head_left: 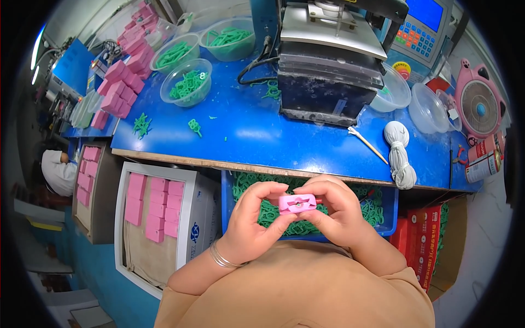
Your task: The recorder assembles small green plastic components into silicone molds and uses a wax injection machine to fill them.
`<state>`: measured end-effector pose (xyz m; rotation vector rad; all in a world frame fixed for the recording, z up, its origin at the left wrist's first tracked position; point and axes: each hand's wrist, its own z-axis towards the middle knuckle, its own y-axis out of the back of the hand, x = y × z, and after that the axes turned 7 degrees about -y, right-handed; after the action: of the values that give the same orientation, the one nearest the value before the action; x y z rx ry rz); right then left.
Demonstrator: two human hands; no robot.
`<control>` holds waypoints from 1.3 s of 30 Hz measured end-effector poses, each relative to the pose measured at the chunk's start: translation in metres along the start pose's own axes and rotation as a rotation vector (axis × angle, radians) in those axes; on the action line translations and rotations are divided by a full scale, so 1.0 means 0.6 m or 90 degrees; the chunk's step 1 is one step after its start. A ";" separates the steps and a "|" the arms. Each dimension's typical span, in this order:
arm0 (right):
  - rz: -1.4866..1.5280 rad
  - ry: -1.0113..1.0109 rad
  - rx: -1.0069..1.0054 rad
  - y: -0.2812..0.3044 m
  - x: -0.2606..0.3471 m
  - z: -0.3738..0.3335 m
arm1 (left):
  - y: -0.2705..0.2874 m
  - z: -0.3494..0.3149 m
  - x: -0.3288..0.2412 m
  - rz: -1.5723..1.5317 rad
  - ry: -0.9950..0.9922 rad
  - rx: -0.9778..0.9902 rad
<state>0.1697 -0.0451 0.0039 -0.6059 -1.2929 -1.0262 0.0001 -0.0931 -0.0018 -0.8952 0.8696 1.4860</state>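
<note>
Between my two hands is a small pink block [298, 204] with a shaped, dark-edged recess in the side facing me. My left hand [252, 218], with bangles at its wrist, pinches the left end between thumb and fingers. My right hand [340, 212] grips the right end the same way. Just beneath them lies a blue bin [391, 210] filled with small green looped plastic pieces [374, 212]. The hands cover part of these pieces. What the recess holds, if anything, is too small to make out.
On the blue table [246, 128] stand a press-like machine [322, 85], tubs of green pieces [187, 87], a bundle of white cord [399, 156], a stick [372, 147] and a pink fan [480, 104]. Pink blocks fill stacks [120, 90] and a white-rimmed box [120, 218] at left.
</note>
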 end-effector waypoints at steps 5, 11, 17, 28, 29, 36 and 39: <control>-0.057 0.095 0.054 0.014 0.001 0.003 | 0.026 0.020 -0.008 0.152 -0.132 0.167; 0.009 0.056 0.070 0.011 -0.015 0.004 | 0.026 0.017 -0.008 0.127 -0.123 0.171; -0.026 0.053 0.076 0.007 -0.016 0.005 | 0.012 0.004 0.006 0.003 0.023 0.172; 0.341 -0.326 0.006 -0.040 -0.019 0.002 | -0.006 0.001 0.022 0.248 -0.190 0.202; 0.340 -0.326 0.005 -0.041 -0.018 0.004 | -0.008 0.003 0.017 0.195 -0.170 0.207; 0.155 -0.107 -0.085 -0.046 -0.023 0.004 | -0.008 0.013 0.010 0.103 -0.094 0.224; 0.120 -0.064 -0.057 -0.044 -0.029 0.003 | -0.006 0.019 0.001 0.116 -0.074 0.217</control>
<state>0.1464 -0.0508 -0.0171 -0.8403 -1.2551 -0.9116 0.0027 -0.0824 0.0024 -0.4852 1.0999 1.4699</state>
